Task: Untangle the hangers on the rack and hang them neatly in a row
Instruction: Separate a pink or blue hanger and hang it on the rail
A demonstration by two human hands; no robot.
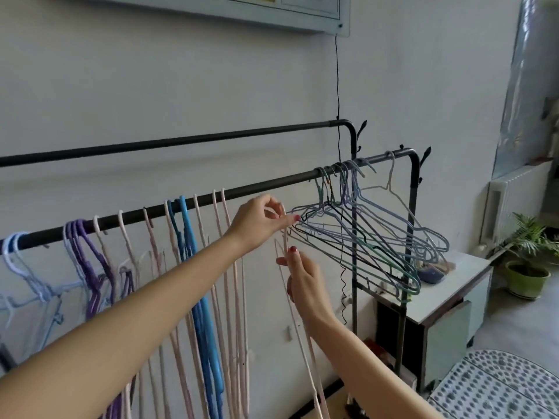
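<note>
Near the middle of the front rail [266, 184], just below it, both hands work on one pale pink hanger [302, 337]. The left hand [257, 223] pinches the hook, thumb and fingertips pressed together on the curved top. The right hand [302, 282] sits directly under it, thumb and forefinger closed on the neck where the wire is twisted, the other fingers loosely curled. The hanger's long axis runs almost straight down from the hook, leaning a little toward the camera and to the right, so its shoulders trail off past the lower edge of the view.

The hook lies just below and in front of the rail, apart from it, at the open stretch between the sorted row [181, 237] toward the left end and the tangle [363, 237] toward the right end. The nearest hung hook is the last pink one just left of the left hand. The tangle's wire tips reach to the left fingertips, and I cannot tell whether any of them touch the pink hook.

The left hand is the nearer to the rail, so my judgement is that it leads: the hook needs lifting up and over the rail, beside the last pink one, while the right hand steadies the neck. The risk is a wire tip from the tangle snagging the hook on the way.
</note>
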